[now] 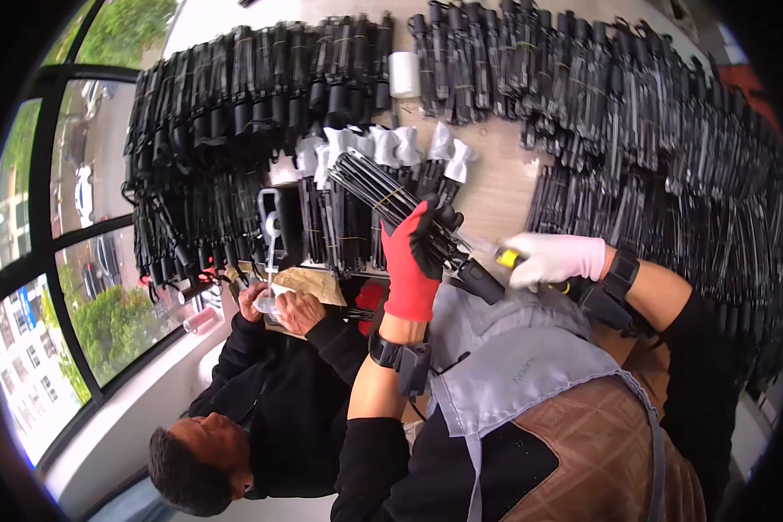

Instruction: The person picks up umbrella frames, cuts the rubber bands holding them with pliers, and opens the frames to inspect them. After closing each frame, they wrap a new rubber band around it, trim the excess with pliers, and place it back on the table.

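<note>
My left hand [411, 265], in a red glove with black palm, is closed around a folding umbrella frame [376, 189]. Its thin black ribs, bound by a yellowish band, point up and left. The frame's thick black handle [480, 281] sticks out below the fist, toward my grey apron [518, 370]. To the right, my right hand [555, 258], in a white glove, grips a screwdriver-like tool [509, 257] with a yellow and black handle. The tool's front end is blurred, close to the umbrella frame; I cannot tell whether they touch.
Black umbrella frames lie in dense rows at the back left [261, 78] and right [618, 104]. Nearer are frames with white wrapping [396, 146]. A white cylinder [404, 75] stands between rows. At left, a co-worker's hands [297, 311] hold something whitish beside brown paper [309, 283], near a window [96, 217].
</note>
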A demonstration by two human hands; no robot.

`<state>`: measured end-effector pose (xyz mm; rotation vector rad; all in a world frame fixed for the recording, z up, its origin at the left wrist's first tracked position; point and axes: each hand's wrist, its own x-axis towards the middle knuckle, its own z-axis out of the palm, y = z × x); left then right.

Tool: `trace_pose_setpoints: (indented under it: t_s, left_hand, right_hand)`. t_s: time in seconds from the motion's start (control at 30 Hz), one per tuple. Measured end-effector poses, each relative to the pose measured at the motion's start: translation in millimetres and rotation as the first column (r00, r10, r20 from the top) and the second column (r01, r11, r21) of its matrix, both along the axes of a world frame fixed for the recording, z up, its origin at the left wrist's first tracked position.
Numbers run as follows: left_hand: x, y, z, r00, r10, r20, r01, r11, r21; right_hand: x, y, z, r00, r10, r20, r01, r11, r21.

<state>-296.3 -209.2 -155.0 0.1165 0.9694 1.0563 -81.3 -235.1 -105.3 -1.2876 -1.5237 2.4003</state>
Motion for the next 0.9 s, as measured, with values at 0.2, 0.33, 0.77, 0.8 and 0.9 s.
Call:
trace_pose_setpoints:
  t_s: [0.2,0.33,0.77,0.8,0.9]
  left_hand:
    - [-33,41,16,0.983,0.034,0.181,-0.003,0.986,-0.169]
    - [-118,91,-3,0.937,-0.225,-0.266,0.238,0.971,0.018]
    - [-390,203,-115,-0.591,-0.385,-0.709,0.281,0.726,-0.628]
    - [-394,204,-132,-0.607,-0.392,-0.691,0.255,0.727,-0.637]
    - [-427,201,-136,-0.588,-0.388,-0.71,0.227,0.763,-0.605]
  right_hand:
    - [39,4,-183,0.75,-0.392,0.533,0.306,0.92,0.245]
    - [29,-6,-245,0.603,-0.338,0.722,0.091,0.929,0.359]
    - [62,46,-130,0.637,-0.357,0.683,-0.08,0.851,0.52]
    - [68,58,-118,0.56,-0.493,0.666,-0.075,0.77,0.633]
    - [82,113,-77,0.377,-0.651,0.659,-0.043,0.698,0.715]
